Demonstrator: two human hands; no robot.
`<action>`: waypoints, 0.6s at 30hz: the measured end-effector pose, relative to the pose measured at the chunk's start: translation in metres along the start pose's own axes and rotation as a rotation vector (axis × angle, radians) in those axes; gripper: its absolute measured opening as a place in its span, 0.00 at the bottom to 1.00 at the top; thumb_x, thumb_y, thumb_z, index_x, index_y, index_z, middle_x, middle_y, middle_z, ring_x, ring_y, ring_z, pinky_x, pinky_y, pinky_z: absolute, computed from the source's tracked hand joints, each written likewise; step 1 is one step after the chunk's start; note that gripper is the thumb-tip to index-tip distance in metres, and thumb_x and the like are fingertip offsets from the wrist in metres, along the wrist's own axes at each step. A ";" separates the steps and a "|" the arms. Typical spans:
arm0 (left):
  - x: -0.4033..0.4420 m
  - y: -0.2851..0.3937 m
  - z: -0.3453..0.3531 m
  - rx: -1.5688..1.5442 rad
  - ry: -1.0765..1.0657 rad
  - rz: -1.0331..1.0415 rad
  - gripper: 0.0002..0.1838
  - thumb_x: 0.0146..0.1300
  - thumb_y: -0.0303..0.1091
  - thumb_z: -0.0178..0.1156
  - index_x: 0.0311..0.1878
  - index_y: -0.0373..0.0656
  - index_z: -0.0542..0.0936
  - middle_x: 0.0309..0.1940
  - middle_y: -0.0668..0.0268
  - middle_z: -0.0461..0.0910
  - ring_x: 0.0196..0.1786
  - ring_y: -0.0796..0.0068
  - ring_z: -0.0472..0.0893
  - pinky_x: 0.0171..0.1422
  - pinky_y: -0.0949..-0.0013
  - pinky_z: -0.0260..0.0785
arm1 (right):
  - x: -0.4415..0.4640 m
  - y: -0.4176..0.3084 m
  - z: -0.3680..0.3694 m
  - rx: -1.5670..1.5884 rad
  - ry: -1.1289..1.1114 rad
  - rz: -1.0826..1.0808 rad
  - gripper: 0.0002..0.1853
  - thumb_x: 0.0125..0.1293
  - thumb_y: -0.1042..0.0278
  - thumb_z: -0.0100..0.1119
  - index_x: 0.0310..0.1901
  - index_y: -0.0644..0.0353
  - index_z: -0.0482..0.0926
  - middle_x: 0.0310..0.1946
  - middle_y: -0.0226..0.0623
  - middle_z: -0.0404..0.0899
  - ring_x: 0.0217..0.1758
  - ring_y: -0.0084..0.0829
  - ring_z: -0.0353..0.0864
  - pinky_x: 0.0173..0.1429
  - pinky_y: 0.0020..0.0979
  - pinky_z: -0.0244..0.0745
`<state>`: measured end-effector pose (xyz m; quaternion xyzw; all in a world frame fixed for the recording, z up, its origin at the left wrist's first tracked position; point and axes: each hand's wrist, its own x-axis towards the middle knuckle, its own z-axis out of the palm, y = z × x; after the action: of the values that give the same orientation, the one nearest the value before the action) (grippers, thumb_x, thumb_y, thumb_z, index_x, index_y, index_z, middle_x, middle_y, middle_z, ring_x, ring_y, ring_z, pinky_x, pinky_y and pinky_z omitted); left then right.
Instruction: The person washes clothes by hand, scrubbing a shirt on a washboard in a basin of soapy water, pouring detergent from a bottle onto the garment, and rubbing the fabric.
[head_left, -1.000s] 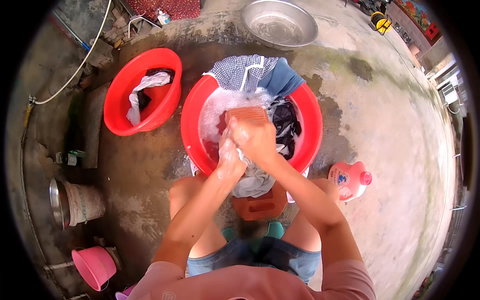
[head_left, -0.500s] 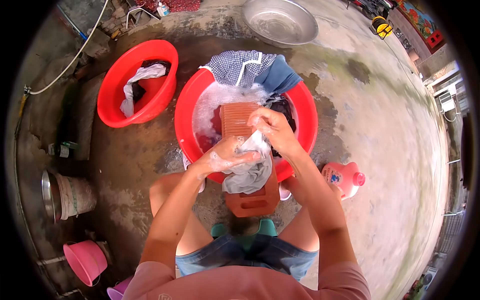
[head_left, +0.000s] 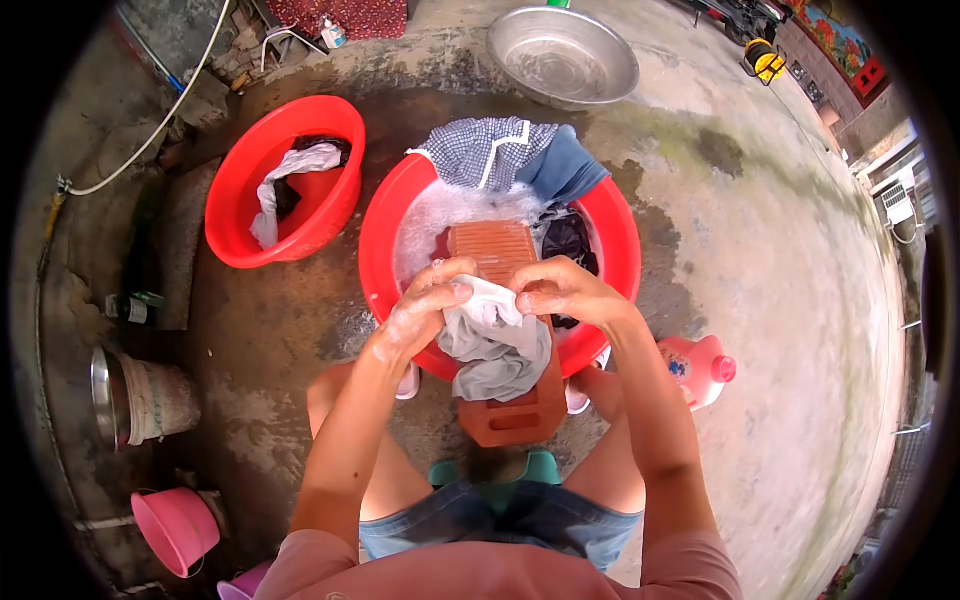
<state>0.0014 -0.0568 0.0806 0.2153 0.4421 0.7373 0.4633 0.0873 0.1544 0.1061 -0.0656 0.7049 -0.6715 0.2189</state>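
Observation:
A wet grey and white garment (head_left: 497, 350) lies bunched on the lower part of a reddish-brown washboard (head_left: 510, 422). My left hand (head_left: 425, 303) pinches the left end of its white edge, and soap suds cling to the wrist. At the edge's right end, my right hand (head_left: 568, 290) grips with thumb and fingers. Between them the white part is stretched. The ribbed top of the board leans into a large red basin (head_left: 622, 230) of sudsy water. Over the basin's far rim hang a checked cloth (head_left: 470, 150) and a blue cloth (head_left: 565, 168). Dark fabric (head_left: 570, 245) sits inside on the right.
A second red basin (head_left: 225, 200) with clothes stands at the left. Beyond is a metal basin (head_left: 610, 85). A pink detergent jug (head_left: 705, 372) stands by my right knee. Left are a bucket (head_left: 155, 400) and a pink bucket (head_left: 175, 530). A hose (head_left: 150, 130) runs upper left.
My hands have drawn level and moved apart, spreading the garment's white edge between them. My right hand has come down from the ribbed part of the board. The view has shifted slightly.

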 end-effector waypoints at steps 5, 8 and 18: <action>-0.001 0.016 0.018 0.137 0.105 -0.042 0.13 0.52 0.39 0.61 0.34 0.39 0.74 0.31 0.66 0.73 0.37 0.76 0.71 0.43 0.74 0.60 | 0.005 0.009 0.005 0.123 0.140 -0.285 0.09 0.61 0.64 0.57 0.35 0.61 0.74 0.32 0.25 0.71 0.37 0.16 0.67 0.42 0.22 0.63; 0.006 0.003 0.008 0.266 0.112 0.167 0.07 0.57 0.34 0.59 0.35 0.42 0.73 0.32 0.68 0.73 0.38 0.78 0.72 0.45 0.74 0.61 | 0.008 0.009 0.013 0.172 0.223 -0.242 0.06 0.62 0.68 0.55 0.35 0.62 0.73 0.32 0.24 0.72 0.38 0.15 0.68 0.43 0.21 0.64; 0.033 -0.028 0.012 -0.225 0.536 0.162 0.17 0.63 0.46 0.54 0.22 0.48 0.69 0.19 0.77 0.65 0.23 0.88 0.64 0.27 0.80 0.56 | 0.035 0.001 0.059 -0.295 0.723 -0.390 0.07 0.56 0.70 0.59 0.28 0.62 0.72 0.21 0.33 0.73 0.23 0.24 0.73 0.30 0.25 0.69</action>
<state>0.0084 -0.0175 0.0600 -0.0050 0.4456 0.8468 0.2905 0.0795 0.0870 0.0968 0.0111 0.7992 -0.5720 -0.1845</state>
